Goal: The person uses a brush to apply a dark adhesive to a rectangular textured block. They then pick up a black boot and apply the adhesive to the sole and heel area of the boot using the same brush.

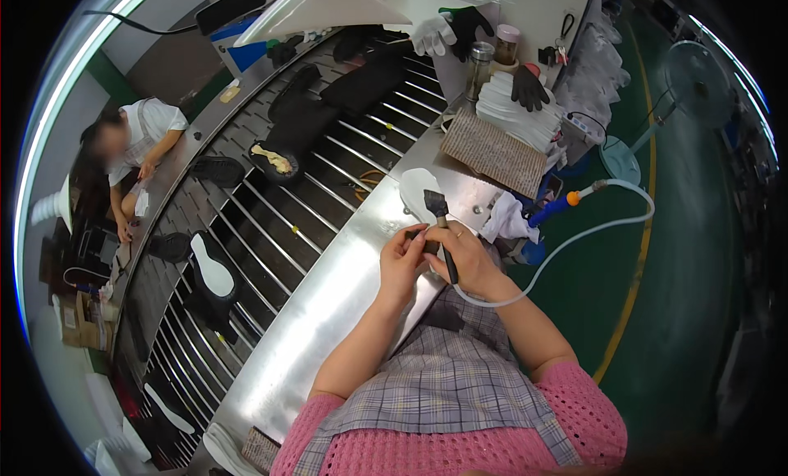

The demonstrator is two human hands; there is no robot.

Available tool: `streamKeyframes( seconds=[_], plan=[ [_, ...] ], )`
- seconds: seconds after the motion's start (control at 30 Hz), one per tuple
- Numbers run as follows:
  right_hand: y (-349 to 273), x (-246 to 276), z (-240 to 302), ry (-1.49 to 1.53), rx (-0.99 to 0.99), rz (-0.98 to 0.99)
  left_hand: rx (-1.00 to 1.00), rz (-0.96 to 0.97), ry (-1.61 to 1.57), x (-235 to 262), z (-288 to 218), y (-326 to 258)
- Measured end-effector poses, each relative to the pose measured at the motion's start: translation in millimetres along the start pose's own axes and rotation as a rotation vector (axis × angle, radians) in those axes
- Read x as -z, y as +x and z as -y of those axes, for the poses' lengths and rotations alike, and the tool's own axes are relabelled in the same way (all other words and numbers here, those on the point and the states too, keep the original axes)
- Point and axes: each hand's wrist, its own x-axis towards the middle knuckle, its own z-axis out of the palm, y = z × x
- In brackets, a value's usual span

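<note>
My right hand [469,258] grips a brush [439,217] with a wooden handle and dark bristles, head pointing up and away from me. My left hand [402,263] pinches a small dark piece [413,235] right beside the brush handle, fingers touching the right hand. Both hands hover over the steel workbench [328,312]. A white insole [416,189] lies flat on the bench just beyond the brush.
A roller conveyor [271,221] carries black shoes and soles on my left; another person [131,148] sits across it. A woven mat [492,152], stacked white pieces, jars and gloves sit at the bench's far end. A pale air hose [591,221] loops at my right.
</note>
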Motion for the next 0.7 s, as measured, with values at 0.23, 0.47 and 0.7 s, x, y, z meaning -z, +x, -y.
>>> streamKeyframes(
  seconds=[0.23, 0.47, 0.7],
  plan=[
    [40, 36, -154, -0.662, -0.302, -0.182, 0.104, -0.196, -0.266, 48, -15, -33],
    [32, 37, -200, -0.814, -0.316, -0.128, -0.020, -0.276, -0.577, 103, -14, -95],
    [68, 20, -51, -0.518, 0.305, -0.234, -0.332, -0.379, -0.717, 139, -51, -122]
  ],
)
